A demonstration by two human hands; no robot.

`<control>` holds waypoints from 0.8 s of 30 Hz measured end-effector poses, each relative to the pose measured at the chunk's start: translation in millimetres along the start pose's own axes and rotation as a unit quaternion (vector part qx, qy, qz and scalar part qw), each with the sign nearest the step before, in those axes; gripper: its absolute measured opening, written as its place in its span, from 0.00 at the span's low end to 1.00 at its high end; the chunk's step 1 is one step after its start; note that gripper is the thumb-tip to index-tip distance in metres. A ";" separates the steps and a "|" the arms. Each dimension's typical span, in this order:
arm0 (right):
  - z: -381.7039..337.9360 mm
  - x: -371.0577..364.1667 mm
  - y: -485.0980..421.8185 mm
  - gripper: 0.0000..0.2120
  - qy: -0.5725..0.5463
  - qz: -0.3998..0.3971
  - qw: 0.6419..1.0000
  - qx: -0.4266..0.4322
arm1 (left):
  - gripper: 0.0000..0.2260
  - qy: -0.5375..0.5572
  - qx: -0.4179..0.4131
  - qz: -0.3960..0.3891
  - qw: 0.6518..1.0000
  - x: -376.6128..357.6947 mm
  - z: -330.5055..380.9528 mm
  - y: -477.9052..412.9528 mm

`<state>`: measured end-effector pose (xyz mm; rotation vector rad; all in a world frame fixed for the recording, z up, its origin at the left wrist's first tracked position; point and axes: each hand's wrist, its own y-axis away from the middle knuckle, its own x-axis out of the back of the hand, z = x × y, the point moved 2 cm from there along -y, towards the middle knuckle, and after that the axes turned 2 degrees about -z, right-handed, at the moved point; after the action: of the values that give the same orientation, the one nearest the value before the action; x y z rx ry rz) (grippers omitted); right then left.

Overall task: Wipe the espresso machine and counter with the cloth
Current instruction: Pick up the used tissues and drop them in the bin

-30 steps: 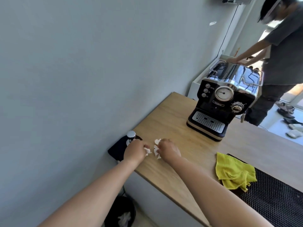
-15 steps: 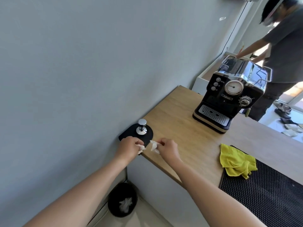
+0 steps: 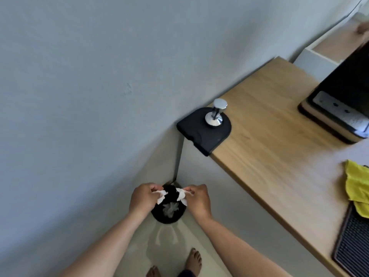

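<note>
Both my hands hover over a black waste bin (image 3: 168, 216) on the floor beside the counter. My left hand (image 3: 142, 198) pinches a scrap of white paper (image 3: 160, 195). My right hand (image 3: 197, 198) pinches another white paper scrap (image 3: 182, 194). The yellow cloth (image 3: 356, 182) lies untouched on the wooden counter (image 3: 269, 156) at the right edge. Only the lower front and drip tray of the black espresso machine (image 3: 339, 108) show at the upper right.
A black tamping mat (image 3: 201, 132) with a chrome tamper (image 3: 216, 113) sits on the counter's corner against the grey wall. A black ribbed mat (image 3: 353, 244) lies at the lower right. The bin holds crumpled white paper. My bare feet (image 3: 192, 260) stand on the pale floor.
My hands left the counter edge and moved down over the bin, still pinching the paper scraps. My view tilted down toward the floor.
</note>
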<state>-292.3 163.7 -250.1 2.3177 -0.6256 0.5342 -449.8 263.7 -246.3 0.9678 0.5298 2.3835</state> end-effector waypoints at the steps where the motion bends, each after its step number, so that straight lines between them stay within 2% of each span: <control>1: 16.8 -12.8 -11.4 0.08 0.007 -0.007 1.000 -0.014 | 0.08 0.008 0.019 -0.004 1.000 -11.9 -19.9 -10.3; 6: 81.7 -62.8 -62.7 0.07 0.000 -0.015 0.996 -0.091 | 0.10 0.016 0.076 -0.007 0.997 -61.5 -93.5 -53.1; 9: 117.4 -97.2 -94.2 0.10 -0.005 -0.015 0.991 -0.132 | 0.10 0.036 0.101 -0.002 0.994 -90.0 -128.7 -76.4; 13: 156.7 -140.4 -132.4 0.09 0.010 -0.019 0.989 -0.146 | 0.11 0.060 0.118 -0.006 0.991 -123.9 -161.3 -110.4; 16: 182.0 -166.9 -154.8 0.11 -0.025 -0.023 0.984 -0.177 | 0.15 0.082 0.136 -0.006 0.987 -146.1 -185.6 -135.8; 19: 206.7 -191.3 -182.0 0.12 -0.055 -0.038 0.979 -0.193 | 0.14 0.085 0.140 -0.018 0.986 -172.6 -219.1 -168.0; 21: 215.7 -199.2 -191.3 0.11 -0.063 -0.047 0.980 -0.185 | 0.18 0.068 0.138 -0.024 0.988 -178.9 -222.3 -173.6; 24: 214.6 -192.1 -190.1 0.14 -0.066 -0.036 0.978 -0.192 | 0.17 0.066 0.138 -0.015 0.988 -176.1 -211.0 -167.7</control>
<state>-295.6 196.2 -593.6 2.0087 -0.6415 0.2022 -442.5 259.7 -568.2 0.9126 0.9386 2.3995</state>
